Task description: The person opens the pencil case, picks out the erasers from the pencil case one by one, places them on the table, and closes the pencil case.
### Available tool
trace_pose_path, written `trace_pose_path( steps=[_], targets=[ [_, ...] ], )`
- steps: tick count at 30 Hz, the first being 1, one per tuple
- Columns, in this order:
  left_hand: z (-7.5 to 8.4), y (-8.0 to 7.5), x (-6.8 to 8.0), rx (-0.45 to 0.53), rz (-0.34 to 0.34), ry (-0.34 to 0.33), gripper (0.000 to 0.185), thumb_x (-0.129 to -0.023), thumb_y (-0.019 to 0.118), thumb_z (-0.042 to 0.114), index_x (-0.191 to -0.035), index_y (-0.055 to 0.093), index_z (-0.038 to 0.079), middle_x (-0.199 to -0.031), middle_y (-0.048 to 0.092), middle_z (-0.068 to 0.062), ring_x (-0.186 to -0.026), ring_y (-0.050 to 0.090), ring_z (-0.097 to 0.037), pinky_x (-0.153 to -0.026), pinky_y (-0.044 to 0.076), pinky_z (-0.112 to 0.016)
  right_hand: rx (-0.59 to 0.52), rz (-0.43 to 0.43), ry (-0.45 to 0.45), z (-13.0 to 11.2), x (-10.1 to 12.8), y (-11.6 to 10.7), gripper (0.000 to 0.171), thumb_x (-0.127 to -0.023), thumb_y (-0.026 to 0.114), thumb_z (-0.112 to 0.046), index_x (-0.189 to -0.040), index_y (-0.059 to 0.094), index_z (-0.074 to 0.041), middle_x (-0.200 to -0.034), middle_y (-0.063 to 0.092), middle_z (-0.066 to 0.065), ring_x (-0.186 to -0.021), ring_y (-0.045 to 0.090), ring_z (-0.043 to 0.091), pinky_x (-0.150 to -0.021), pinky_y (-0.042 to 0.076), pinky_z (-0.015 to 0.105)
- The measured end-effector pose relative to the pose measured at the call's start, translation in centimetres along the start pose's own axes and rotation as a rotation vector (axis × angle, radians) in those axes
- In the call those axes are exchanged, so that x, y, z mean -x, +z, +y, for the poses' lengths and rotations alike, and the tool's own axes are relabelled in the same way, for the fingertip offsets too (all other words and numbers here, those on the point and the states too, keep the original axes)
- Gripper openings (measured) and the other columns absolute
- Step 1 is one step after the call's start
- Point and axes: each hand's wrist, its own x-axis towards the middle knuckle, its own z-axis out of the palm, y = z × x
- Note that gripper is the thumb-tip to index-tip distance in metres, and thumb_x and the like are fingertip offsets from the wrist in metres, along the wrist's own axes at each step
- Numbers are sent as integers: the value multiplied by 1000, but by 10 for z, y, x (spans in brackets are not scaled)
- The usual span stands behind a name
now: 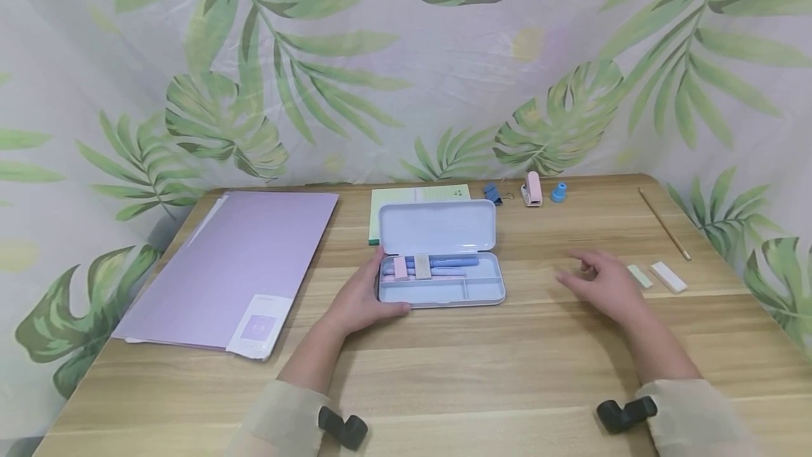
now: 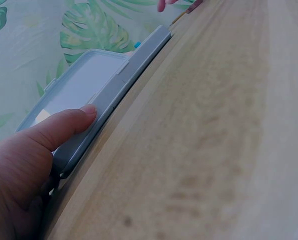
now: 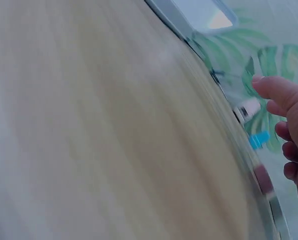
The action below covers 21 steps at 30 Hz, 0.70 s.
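Observation:
A light blue pencil case (image 1: 442,293) lies on the table with its lid raised. Inside it are blue and purple pens (image 1: 453,261), with a pink eraser (image 1: 400,268) and a grey block (image 1: 422,266) on top of them. My left hand (image 1: 361,295) grips the case's left end; in the left wrist view its thumb (image 2: 71,125) presses the front wall. To the right of the case, my right hand (image 1: 605,284) hovers above the table with loosely bent fingers and nothing in them. Close beside it lie a small green eraser (image 1: 639,276) and a white eraser (image 1: 669,277).
A purple folder (image 1: 235,266) covers the table's left part. Behind the case are a green notepad (image 1: 419,194), a blue binder clip (image 1: 493,194), a small pink stapler (image 1: 532,190) and a blue cone-shaped piece (image 1: 559,192). A pencil (image 1: 664,223) lies near the right edge.

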Motion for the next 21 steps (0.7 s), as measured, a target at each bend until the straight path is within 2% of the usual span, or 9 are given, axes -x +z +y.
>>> trace_pose_path(
  steps=[5, 8, 12, 18, 21],
  targets=[
    [-1, -1, 1, 4, 7, 2, 123, -69, 84, 47, -159, 9, 10, -163, 23, -14, -149, 26, -33, -120, 28, -49, -10, -52, -47, -36, -15, 24, 64, -88, 67, -52, -137, 57, -11, -114, 60, 16, -102, 54, 30, -77, 44, 38],
    [0, 1, 1, 1, 1, -2, 122, -69, 84, 47, -159, 9, 11, -163, 22, -14, -149, 26, -32, -120, 28, -49, -45, -78, -76, -55, -21, 41, 62, -86, 69, -49, -136, 58, -13, -114, 61, 13, -105, 55, 29, -82, 46, 42],
    [1, 1, 0, 6, 0, -4, 122, -69, 84, 46, -159, 8, 12, -163, 22, -14, -149, 26, -32, -120, 28, -49, -80, -100, -133, -83, -27, 60, 59, -85, 72, -45, -135, 60, -15, -110, 63, 11, -102, 56, 27, -81, 48, 40],
    [1, -1, -1, 7, 5, 5, 123, -69, 84, 47, -159, 8, 12, -162, 24, -14, -148, 27, -32, -119, 28, -49, -60, -136, -228, -118, -39, 81, 56, -84, 74, -41, -132, 63, -14, -102, 60, 6, -93, 53, 21, -77, 45, 32],
    [0, -1, 0, 10, 0, 0, 123, -69, 85, 47, -159, 8, 13, -162, 24, -13, -148, 27, -32, -119, 28, -49, -25, -172, -253, -131, -44, 92, 57, -83, 75, -43, -131, 63, -14, -103, 60, 5, -94, 52, 19, -81, 47, 34]
  ],
)
